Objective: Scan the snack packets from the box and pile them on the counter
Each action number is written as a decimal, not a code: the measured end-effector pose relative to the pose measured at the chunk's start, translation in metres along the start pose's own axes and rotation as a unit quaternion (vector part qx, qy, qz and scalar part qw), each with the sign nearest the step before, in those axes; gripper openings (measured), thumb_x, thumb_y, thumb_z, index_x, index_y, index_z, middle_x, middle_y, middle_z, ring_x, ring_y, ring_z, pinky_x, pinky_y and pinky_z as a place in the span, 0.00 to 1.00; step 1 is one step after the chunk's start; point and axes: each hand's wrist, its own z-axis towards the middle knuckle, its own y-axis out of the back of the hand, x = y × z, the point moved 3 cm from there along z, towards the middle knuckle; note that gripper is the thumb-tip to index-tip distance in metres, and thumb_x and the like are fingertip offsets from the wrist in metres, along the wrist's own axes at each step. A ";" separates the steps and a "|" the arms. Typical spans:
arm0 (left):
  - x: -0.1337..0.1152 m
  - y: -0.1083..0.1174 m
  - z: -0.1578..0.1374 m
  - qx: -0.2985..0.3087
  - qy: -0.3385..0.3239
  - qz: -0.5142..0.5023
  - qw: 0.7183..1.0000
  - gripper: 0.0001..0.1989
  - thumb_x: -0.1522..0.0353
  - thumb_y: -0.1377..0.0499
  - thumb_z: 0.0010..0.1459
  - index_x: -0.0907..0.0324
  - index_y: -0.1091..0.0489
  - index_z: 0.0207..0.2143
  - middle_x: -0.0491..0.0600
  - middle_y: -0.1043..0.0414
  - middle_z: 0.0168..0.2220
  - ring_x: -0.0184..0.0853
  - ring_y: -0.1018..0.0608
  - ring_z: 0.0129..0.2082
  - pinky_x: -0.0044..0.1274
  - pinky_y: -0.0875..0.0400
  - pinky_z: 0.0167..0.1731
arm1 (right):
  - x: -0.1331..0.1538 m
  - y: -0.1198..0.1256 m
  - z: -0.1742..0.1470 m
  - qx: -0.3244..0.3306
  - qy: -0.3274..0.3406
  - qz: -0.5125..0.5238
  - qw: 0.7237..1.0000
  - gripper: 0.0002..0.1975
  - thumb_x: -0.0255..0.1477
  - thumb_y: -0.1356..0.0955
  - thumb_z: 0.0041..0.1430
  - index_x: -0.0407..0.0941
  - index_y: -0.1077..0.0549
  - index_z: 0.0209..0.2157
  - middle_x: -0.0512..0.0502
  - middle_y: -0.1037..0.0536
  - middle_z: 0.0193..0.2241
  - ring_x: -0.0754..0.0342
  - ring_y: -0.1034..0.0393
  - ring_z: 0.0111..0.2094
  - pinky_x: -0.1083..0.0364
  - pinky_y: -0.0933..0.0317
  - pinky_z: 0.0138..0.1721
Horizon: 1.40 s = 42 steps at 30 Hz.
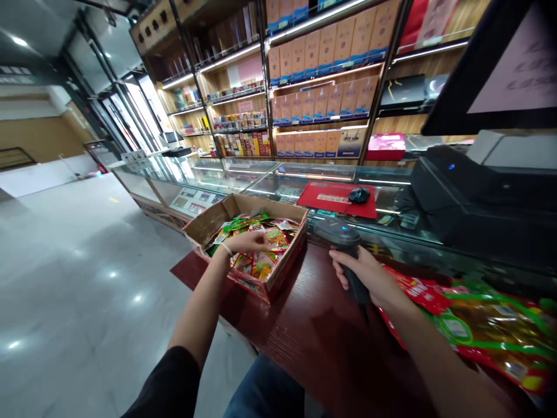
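My left hand point(249, 241) reaches over the near side of an open cardboard box point(285, 270), its fingers bent together at the snack packets point(263, 268) inside. It seems to pinch one of these small shiny packets, though the fingertips are partly hidden. To the right, my right hand point(359, 273) is wrapped round the handle of a black barcode scanner point(342, 233) with a small blue light on top. The scanner is held up over the dark red table point(304, 337), its head towards the box.
Large red and green snack bags point(483, 325) lie on the table at right. Behind are a glass counter, a red mat point(322, 198) with a computer mouse point(359, 195), and a black register machine point(461, 197). Shelves of boxes line the wall. Floor lies left of the table.
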 end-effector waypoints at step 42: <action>-0.034 -0.003 0.008 -0.193 0.013 -0.499 0.844 0.19 0.74 0.32 0.45 0.61 0.33 0.41 0.46 0.27 0.39 0.29 0.22 0.35 0.23 0.21 0.37 | -0.010 -0.004 -0.028 0.015 -0.001 -0.080 0.997 0.18 0.43 0.29 0.53 0.47 0.38 0.33 0.58 0.33 0.16 0.60 0.41 0.12 0.60 0.48 0.13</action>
